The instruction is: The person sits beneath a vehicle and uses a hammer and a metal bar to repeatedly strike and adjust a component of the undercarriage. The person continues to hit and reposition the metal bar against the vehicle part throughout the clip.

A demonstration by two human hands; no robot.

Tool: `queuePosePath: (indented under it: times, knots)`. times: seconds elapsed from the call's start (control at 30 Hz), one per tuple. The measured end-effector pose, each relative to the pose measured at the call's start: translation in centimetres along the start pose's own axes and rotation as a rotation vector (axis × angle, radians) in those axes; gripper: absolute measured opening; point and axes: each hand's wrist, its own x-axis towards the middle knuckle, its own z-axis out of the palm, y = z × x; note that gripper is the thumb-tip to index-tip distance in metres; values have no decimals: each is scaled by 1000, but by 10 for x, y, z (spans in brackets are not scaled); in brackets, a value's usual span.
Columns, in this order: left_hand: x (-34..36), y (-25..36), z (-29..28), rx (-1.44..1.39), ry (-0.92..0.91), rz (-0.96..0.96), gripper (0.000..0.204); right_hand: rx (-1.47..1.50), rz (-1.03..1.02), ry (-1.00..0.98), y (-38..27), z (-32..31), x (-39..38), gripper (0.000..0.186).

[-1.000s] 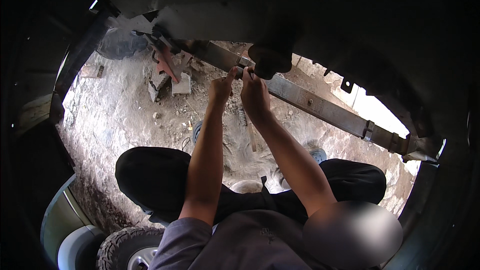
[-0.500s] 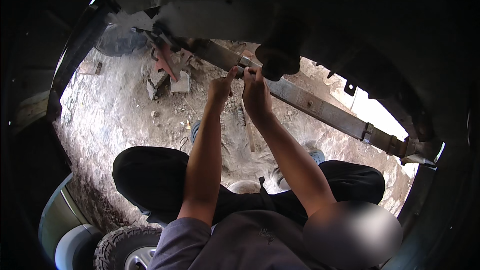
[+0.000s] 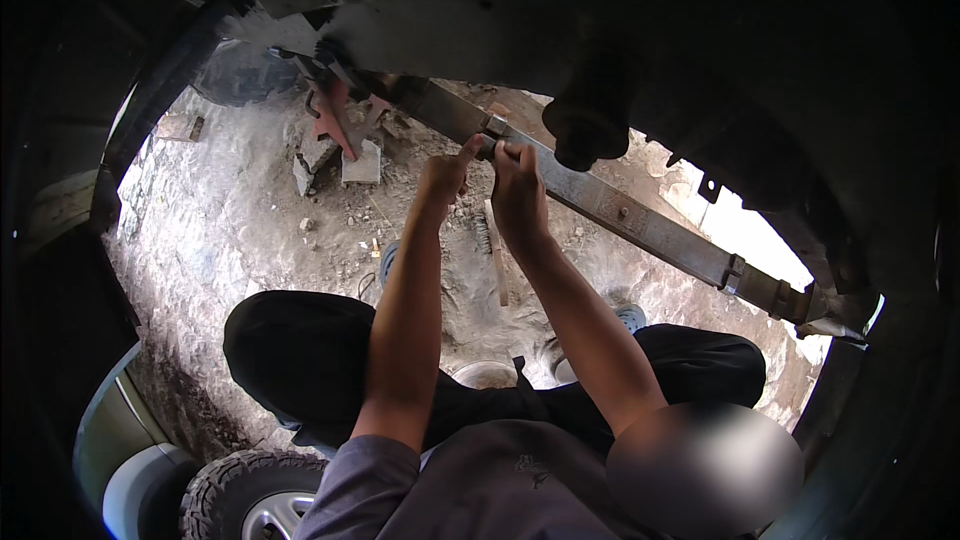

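Note:
A long steel leaf spring [image 3: 590, 195] runs slantwise from upper left to lower right above the ground. A metal clip [image 3: 495, 124] wraps around it near its upper middle. Just below this clip, my left hand [image 3: 447, 176] is closed in a pinch, thumb up against the spring's near edge. Right beside it, my right hand [image 3: 519, 190] has its fingers curled and pressed together at the same spot. A small dark piece shows between the fingertips, too shaded to name. Both forearms reach up from the lower edge.
A dark rounded bump stop [image 3: 587, 130] hangs from the shadowed vehicle underside. A red jack stand [image 3: 335, 120] stands near a concrete block [image 3: 361, 164] on the dirt. A wood-handled brush [image 3: 497, 255] lies below my hands. A tyre [image 3: 230, 500] is at lower left.
The view has shifted slightly, so the spring and clip appear a little to the right. Both hands stay at the clip, and the right fingers sit slightly lower.

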Motion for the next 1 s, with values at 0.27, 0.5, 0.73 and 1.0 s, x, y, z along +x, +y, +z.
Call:
queuePosePath:
  times: [0.27,0.5,0.73,1.0]
  knots:
    - [-9,6,-2,9,-38,-10,81,55,8,20,10,6,-7,24]
    - [-7,3,-4,-15,-30,6,81,82,38,-37,4,7,-14,21]
    - [-14,6,4,-41,-9,-40,80,64,92,-53,-3,7,-14,20]
    - [-13,7,3,8,-9,-50,82,155,161,-78,-2,6,-17,17]
